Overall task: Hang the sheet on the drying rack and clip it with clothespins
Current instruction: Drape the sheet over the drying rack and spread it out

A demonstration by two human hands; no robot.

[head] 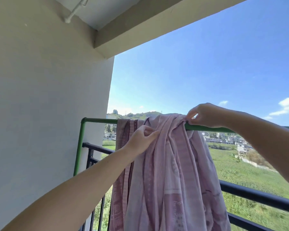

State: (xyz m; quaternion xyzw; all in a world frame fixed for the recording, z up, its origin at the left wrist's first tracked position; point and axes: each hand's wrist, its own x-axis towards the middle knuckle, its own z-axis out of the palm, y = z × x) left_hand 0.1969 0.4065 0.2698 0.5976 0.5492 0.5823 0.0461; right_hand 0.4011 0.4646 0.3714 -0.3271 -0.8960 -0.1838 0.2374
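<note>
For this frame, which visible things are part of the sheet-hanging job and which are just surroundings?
In the job: pink sheet; green rack bar; left hand and right hand, both pinching the sheet.

Surroundings: black railing; white wall; ceiling pipe. No clothespins show.

A white wall [40, 97] fills the left, with a white pipe [75, 10] on the ceiling above. A black balcony railing [257, 195] runs near; far beyond lie green fields [240, 174], houses [232, 140] and blue sky [207, 72].
</note>
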